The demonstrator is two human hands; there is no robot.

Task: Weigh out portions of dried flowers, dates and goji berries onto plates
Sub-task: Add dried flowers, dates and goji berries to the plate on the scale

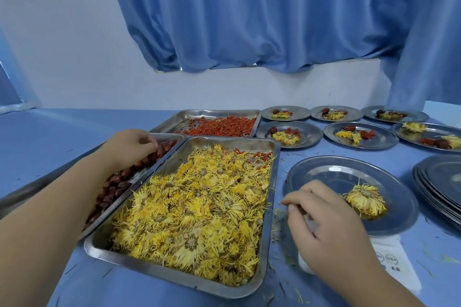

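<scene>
Left hand [132,144], fingers clamped on dark red dried dates [124,172]; right hand [321,217], fingers curled, hold unclear, at the rim of the round steel plate [324,172] on the white scale [389,260]: a nudge could skew the weight.

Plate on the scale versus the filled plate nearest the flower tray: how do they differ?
The plate on the scale holds only one dried flower; the filled plate holds a flower, a date and goji berries. The first rests on the white scale, the second directly on the blue table. Both are round metal plates.
</scene>
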